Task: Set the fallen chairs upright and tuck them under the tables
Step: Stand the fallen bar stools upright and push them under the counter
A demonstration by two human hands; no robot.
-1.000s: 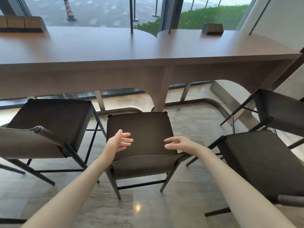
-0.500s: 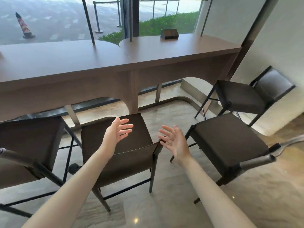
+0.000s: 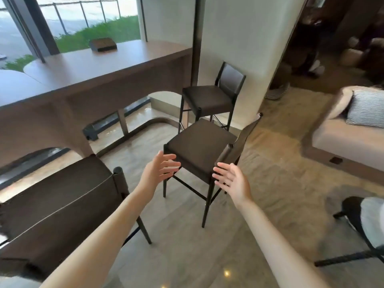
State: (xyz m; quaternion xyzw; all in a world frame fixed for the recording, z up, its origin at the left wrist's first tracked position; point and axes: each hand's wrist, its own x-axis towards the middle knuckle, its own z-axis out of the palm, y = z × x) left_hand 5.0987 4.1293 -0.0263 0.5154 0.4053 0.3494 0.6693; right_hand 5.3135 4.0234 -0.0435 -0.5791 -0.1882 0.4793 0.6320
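A dark high chair (image 3: 199, 148) stands upright on the floor in the middle, away from the long wooden table (image 3: 99, 65), its backrest to the right. My left hand (image 3: 161, 169) hovers open near the seat's front left corner. My right hand (image 3: 231, 179) is open with fingers spread, just below the backrest post. Neither hand touches the chair. A second dark chair (image 3: 209, 98) stands upright behind it by the white pillar. A third chair (image 3: 62, 196) sits at lower left, close against the table.
A dark box (image 3: 103, 45) lies on the table by the window. A beige sofa (image 3: 349, 140) with a striped cushion is at the right. Another person's legs and chair base (image 3: 361, 225) show at the lower right. A rug covers the floor on the right.
My view has swung to the right, from the tucked chair to the free-standing chair. Both hands have moved with it, staying open and holding nothing.
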